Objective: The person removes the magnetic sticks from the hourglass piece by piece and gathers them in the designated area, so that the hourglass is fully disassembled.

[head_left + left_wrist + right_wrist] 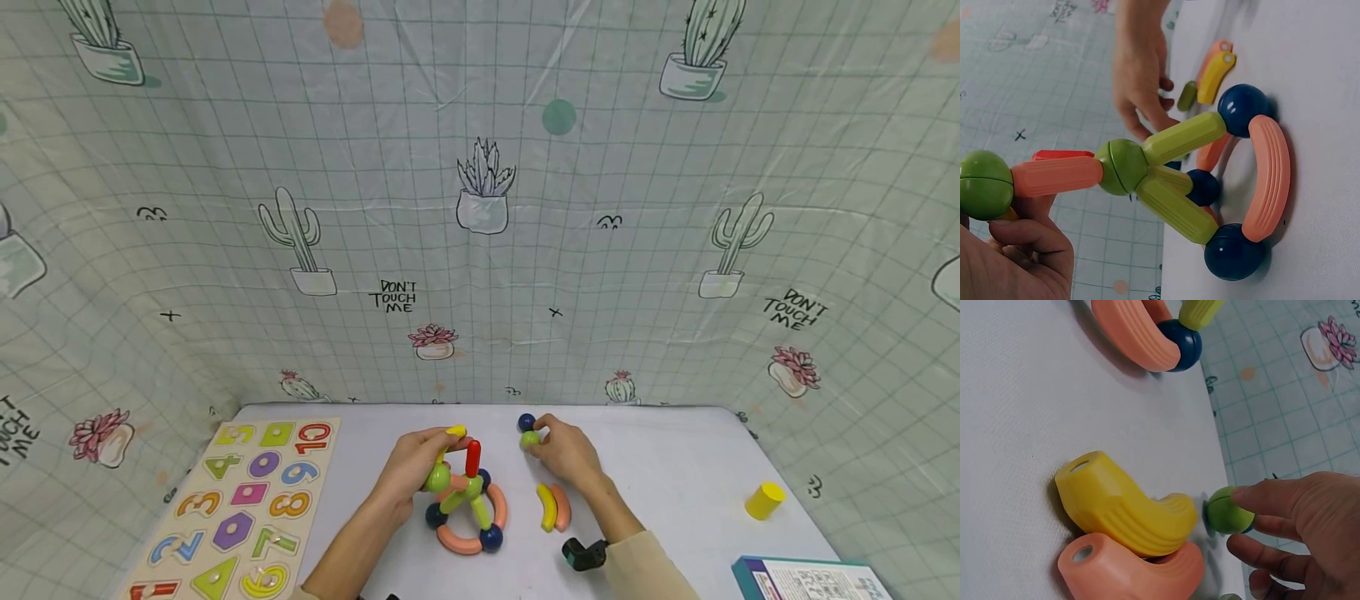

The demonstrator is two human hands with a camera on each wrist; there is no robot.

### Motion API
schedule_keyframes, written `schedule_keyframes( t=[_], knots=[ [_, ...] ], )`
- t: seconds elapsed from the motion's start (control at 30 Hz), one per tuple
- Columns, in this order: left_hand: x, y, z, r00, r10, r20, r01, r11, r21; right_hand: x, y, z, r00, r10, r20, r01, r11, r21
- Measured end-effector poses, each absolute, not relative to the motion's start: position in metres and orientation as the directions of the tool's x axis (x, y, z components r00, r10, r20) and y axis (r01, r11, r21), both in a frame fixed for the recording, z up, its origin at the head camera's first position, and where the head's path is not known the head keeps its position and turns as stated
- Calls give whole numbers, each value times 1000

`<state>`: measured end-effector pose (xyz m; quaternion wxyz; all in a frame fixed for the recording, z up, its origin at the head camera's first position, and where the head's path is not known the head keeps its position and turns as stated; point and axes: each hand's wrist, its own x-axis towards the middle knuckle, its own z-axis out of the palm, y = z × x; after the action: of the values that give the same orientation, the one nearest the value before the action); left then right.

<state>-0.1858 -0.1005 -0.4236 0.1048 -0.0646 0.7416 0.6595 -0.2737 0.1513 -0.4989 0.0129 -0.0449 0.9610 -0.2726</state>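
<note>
My left hand (414,467) grips a yellow curved stick (456,431) joined to a green ball (439,477) of a magnetic ball-and-stick build. A short salmon stick (1057,176) links that ball to a second green ball (1124,166), from which a red stick (473,458) stands up. Light green sticks (1185,137) slope down to navy balls (1234,251) in a ring with salmon curved sticks (1270,178). My right hand (572,454) pinches a loose green ball (1229,511) between thumb and finger, close beside a navy ball (527,422).
Nearer me lie a yellow curved stick (1125,506) and a salmon one (1129,569), side by side. A short green stick (1188,97) lies near them. A number puzzle board (251,493) is at left; a yellow cylinder (765,501) and a box (810,579) at right.
</note>
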Motion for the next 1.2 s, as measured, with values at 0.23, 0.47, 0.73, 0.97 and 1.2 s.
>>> schedule_keyframes(
  t=[0.23, 0.47, 0.73, 0.97, 1.2],
  knots=[
    [-189, -101, -424, -968, 51, -247, -240, 117, 964, -271, 149, -490, -990, -134, 47, -134, 764, -632],
    [-189, -101, -423, -969, 66, -237, -228, 120, 966, -257, 142, -471, -935, -333, 121, -296, 548, -782],
    [-188, -100, -423, -972, 68, -226, -218, 107, 970, -235, 122, -461, -820, -561, 114, -390, 401, -829],
    [-189, -103, -423, -972, 51, -229, -221, 126, 967, -225, 106, -464, -820, -560, 120, -403, 416, -815],
    [-189, -108, -426, -971, 70, -228, -217, 142, 966, -222, 102, -464, -839, -531, 121, -388, 426, -818]
  ],
)
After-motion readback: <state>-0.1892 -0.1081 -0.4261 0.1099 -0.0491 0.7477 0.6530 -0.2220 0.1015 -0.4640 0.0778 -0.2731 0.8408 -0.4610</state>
